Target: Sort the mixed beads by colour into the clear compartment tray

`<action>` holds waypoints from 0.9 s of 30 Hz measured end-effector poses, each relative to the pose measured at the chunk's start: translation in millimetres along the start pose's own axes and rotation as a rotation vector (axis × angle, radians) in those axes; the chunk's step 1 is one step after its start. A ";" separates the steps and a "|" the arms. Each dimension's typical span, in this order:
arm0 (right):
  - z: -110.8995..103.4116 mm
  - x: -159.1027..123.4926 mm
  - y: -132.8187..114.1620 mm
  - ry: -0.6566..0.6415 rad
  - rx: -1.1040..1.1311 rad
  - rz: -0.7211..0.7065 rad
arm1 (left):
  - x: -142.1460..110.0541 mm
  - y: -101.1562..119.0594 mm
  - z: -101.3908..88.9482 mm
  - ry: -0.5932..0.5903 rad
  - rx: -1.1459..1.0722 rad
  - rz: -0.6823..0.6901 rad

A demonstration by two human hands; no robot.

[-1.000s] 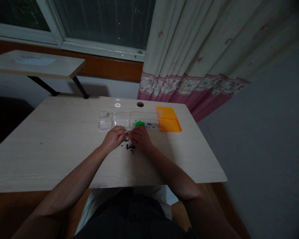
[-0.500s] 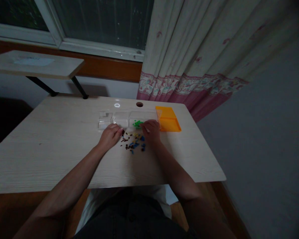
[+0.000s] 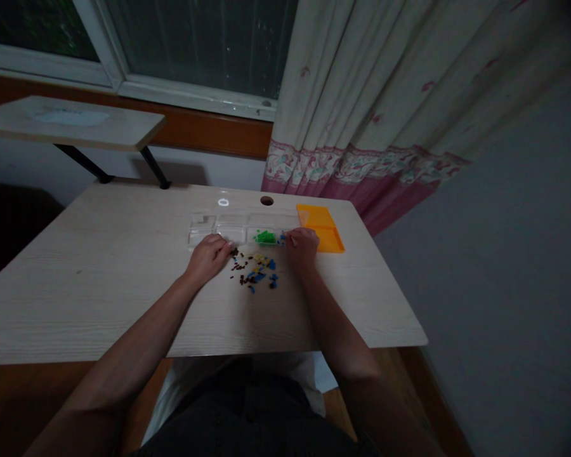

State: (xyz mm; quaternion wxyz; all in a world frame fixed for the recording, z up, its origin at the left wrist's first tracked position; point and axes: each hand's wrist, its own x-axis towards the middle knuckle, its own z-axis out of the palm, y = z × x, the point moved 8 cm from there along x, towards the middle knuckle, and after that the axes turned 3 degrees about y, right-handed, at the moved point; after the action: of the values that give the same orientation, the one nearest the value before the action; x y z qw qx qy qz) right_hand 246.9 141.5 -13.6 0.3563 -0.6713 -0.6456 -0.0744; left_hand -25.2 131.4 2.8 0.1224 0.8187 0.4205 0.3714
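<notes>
My right hand (image 3: 302, 246) is above the right end of a clear divided plastic box (image 3: 231, 233), its fingers pinched at the compartment with small blue pieces (image 3: 282, 238). Whatever is between those fingertips is too small to make out. Beside the box's front edge, my left hand (image 3: 209, 257) rests on the table with its fingers curled together, close to a few brown pieces (image 3: 235, 252). Green pieces (image 3: 266, 237) fill part of a middle compartment. Loose blue pieces (image 3: 259, 277), yellow pieces (image 3: 258, 258) and more brown ones are scattered between my hands.
An orange tray or lid (image 3: 328, 231) lies at the box's right end, partly behind my right hand. The pale wooden table (image 3: 124, 285) has a round cable hole (image 3: 267, 200) near its back edge. A raised shelf (image 3: 71, 124) stands at back left; a curtain (image 3: 342, 146) hangs behind.
My right hand has moved from beside my left hand rightward, past the green pieces to the blue ones, uncovering the scattered pieces. My left hand has shifted slightly left.
</notes>
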 end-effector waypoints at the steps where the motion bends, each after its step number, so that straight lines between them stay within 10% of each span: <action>1: 0.6 0.4 0.0 -0.014 -0.007 0.006 | -0.1 -0.6 0.1 0.005 -0.001 0.004; 14: 5.8 2.3 9.0 -0.053 0.001 0.049 | 1.2 3.6 -3.9 0.002 0.017 0.064; 27: 4.0 3.1 7.5 -0.024 0.021 0.012 | -7.1 0.8 14.1 -0.259 0.051 0.215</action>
State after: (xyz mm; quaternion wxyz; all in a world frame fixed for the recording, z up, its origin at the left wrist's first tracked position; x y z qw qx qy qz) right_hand 252.9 147.0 -17.7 0.3560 -0.6722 -0.6467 -0.0573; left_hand -17.3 127.0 -10.1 0.1145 0.9028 0.3205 0.2628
